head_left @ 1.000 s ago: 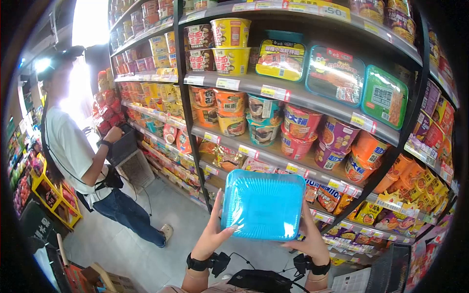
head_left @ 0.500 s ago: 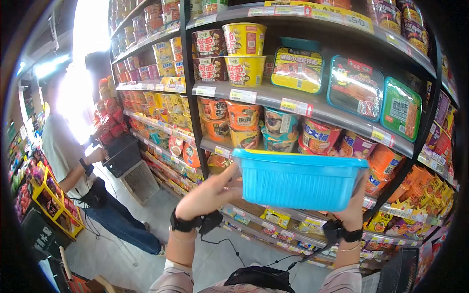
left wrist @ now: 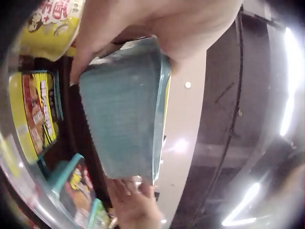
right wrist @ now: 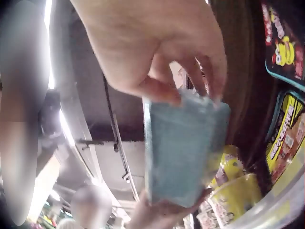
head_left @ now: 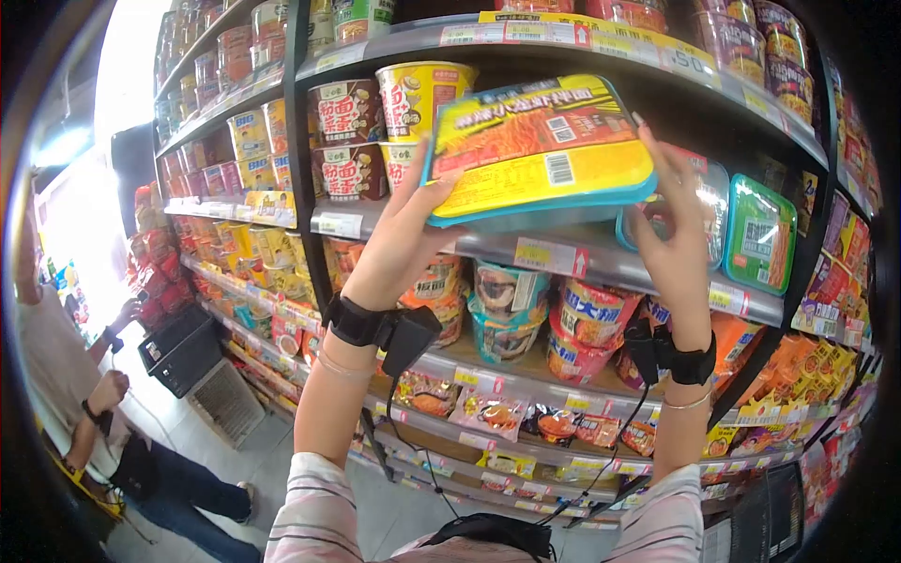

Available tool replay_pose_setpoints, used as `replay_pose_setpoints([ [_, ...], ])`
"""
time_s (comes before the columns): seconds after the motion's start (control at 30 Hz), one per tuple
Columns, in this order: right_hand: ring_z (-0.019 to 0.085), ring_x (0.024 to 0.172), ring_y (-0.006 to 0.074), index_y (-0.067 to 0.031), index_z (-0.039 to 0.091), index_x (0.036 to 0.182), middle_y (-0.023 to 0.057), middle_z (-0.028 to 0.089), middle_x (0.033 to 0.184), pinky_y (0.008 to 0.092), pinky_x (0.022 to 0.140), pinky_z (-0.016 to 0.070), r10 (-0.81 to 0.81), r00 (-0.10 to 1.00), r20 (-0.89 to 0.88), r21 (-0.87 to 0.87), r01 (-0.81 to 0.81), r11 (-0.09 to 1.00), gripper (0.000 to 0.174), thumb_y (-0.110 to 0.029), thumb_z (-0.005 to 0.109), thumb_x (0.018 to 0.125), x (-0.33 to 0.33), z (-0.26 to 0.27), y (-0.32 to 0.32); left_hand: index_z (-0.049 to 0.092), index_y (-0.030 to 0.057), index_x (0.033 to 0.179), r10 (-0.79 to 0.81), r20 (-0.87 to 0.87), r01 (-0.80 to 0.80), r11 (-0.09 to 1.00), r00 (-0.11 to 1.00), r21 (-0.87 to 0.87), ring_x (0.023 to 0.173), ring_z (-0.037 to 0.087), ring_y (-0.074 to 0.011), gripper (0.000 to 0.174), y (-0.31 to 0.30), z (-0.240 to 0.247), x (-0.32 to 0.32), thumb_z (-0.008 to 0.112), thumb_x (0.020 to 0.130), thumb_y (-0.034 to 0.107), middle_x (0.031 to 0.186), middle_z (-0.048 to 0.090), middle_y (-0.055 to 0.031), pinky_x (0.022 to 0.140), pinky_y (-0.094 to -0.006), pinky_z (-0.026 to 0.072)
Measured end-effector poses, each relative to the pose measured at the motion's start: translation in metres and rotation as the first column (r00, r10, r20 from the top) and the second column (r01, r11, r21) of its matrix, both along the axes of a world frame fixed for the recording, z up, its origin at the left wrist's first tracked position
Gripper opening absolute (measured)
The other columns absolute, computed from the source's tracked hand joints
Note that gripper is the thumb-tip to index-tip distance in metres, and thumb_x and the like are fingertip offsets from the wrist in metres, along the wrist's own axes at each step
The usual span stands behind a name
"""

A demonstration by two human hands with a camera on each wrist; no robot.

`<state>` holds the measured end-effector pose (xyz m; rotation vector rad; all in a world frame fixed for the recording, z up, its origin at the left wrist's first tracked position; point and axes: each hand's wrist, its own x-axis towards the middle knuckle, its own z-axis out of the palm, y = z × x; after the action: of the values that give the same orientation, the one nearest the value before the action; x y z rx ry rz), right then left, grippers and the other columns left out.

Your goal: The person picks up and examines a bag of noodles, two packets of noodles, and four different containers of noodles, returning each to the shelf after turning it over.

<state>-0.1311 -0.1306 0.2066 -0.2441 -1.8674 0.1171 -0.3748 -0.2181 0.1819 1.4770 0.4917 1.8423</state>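
Observation:
A blue plastic box (head_left: pixel 540 150) with a yellow printed lid is held up in front of the upper shelf, its lid facing the head camera. My left hand (head_left: pixel 399 230) grips its left end, thumb on the lid edge. At the right end, my right hand (head_left: pixel 674 220) holds the box with bent fingers. The blue underside (left wrist: pixel 124 109) fills the middle of the left wrist view, with both hands at its ends. In the right wrist view the fingers of my right hand (right wrist: pixel 162 52) touch the end of the box (right wrist: pixel 183 148).
Noodle cups (head_left: pixel 347 117) are stacked on the shelf left of the box. A green-lidded box (head_left: pixel 760 230) and a clear-topped one stand to the right. More cups (head_left: pixel 507 305) and packets fill the lower shelves. A person (head_left: pixel 141 469) is at the left beside a dark basket (head_left: pixel 178 347).
Both hands have raised the box toward the upper shelf. It has turned from showing its blue bottom, then its side, to showing its yellow lid.

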Motion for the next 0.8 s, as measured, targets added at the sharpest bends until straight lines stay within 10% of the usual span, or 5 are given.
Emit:
replay_pose_setpoints([
  [0.1, 0.040, 0.116, 0.0192, -0.0015, 0.025, 0.136, 0.0101, 0.034, 0.135, 0.0294, 0.095, 0.0334, 0.442, 0.890, 0.113, -0.153, -0.424, 0.893, 0.063, 0.000, 0.054, 0.079, -0.006, 0.004, 0.029, 0.016, 0.0015, 0.137, 0.254, -0.046, -0.242, 0.953, 0.966, 0.180, 0.108, 0.045, -0.0136, 0.063, 0.030, 0.007, -0.009, 0.052, 0.087, 0.013, 0.124, 0.044, -0.0086, 0.092, -0.0267, 0.0362],
  [0.2, 0.042, 0.115, 0.0193, 0.0026, 0.019, 0.136, 0.0116, 0.036, 0.133, 0.0289, 0.094, 0.0348, 0.528, 0.839, -0.130, -0.265, -0.542, 0.797, 0.069, -0.001, 0.057, 0.079, -0.030, -0.003, 0.037, 0.026, -0.0001, 0.133, 0.369, -0.272, -0.322, 0.925, 0.889, 0.204, 0.107, 0.045, -0.0125, 0.056, 0.062, 0.009, -0.031, 0.054, 0.087, 0.017, 0.122, 0.045, -0.0080, 0.092, -0.0277, 0.0369],
  [0.53, 0.039, 0.118, 0.0345, -0.0028, 0.018, 0.137, 0.0229, 0.036, 0.129, 0.0380, 0.095, 0.0336, -0.071, 0.988, -0.136, -0.049, 0.065, 0.997, 0.068, -0.003, 0.056, 0.080, -0.063, -0.054, 0.099, 0.039, -0.0030, 0.123, 0.599, -0.295, -0.551, 0.801, 0.745, 0.234, 0.099, 0.053, -0.0119, 0.050, 0.116, -0.021, -0.036, 0.062, 0.079, 0.003, 0.109, 0.056, -0.0083, 0.085, -0.0251, 0.0430],
  [0.73, 0.047, 0.108, 0.0365, -0.0010, 0.020, 0.136, 0.0254, 0.044, 0.119, 0.0388, 0.089, 0.0393, -0.304, 0.948, -0.096, 0.024, 0.308, 0.951, 0.061, -0.010, 0.053, 0.084, -0.066, -0.055, 0.091, 0.025, -0.0008, 0.134, 0.784, -0.462, -0.745, 0.584, 0.415, 0.322, 0.096, 0.053, -0.0101, 0.068, 0.123, -0.031, -0.038, 0.063, 0.077, 0.005, 0.106, 0.058, -0.0122, 0.080, -0.0258, 0.0441],
  [0.8, 0.048, 0.107, 0.0364, 0.0002, 0.022, 0.135, 0.0254, 0.045, 0.118, 0.0393, 0.088, 0.0400, -0.350, 0.931, -0.099, 0.019, 0.354, 0.935, 0.059, -0.011, 0.051, 0.085, -0.068, -0.058, 0.094, 0.018, 0.0005, 0.136, 0.825, -0.444, -0.717, 0.541, 0.349, 0.440, 0.097, 0.056, -0.0217, 0.070, 0.126, -0.036, -0.039, 0.060, 0.080, 0.011, 0.108, 0.055, -0.0199, 0.080, -0.0297, 0.0436],
])
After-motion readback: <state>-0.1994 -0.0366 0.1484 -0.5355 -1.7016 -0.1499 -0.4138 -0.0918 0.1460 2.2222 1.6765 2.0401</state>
